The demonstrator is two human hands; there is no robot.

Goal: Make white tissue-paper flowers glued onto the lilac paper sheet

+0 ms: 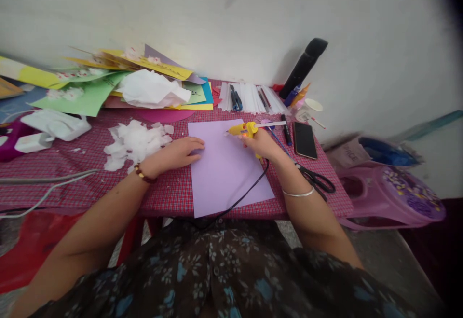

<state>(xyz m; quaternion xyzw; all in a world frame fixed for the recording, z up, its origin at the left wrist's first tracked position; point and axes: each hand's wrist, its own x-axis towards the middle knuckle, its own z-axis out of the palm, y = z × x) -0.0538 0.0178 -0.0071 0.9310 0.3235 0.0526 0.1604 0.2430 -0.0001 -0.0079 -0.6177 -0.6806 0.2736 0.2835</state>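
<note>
We work over a lilac sheet (224,173) lying flat on the red-checked bench (168,200); taking the sheet's middle as the centre of a clock, twelve points to the wall. Our right hand (262,143), between one and two o'clock, has its grip curled around the handle of a yellow glue gun (239,129). The gun's nozzle points toward nine o'clock, over the upper part of the sheet; we cannot tell whether it touches the paper. A whitish glue stick (272,124) juts from its rear toward three, and its black cord (246,193) crosses the sheet toward six.

Our left hand (181,151), between nine and ten, rests at the sheet's edge with fingers reaching onto the paper, its grip loose, thumb parted from fingers, nothing held. Beyond it, also between nine and ten, we have a heap of white paper pieces (137,139). Coloured sheets (88,96) lie around ten, with crumpled white paper (150,89) on top. More glue sticks (249,97) lie between twelve and one. A dark marker (287,132) is at two, a phone (305,139) between two and three, and black scissors (320,181) at three.
</note>
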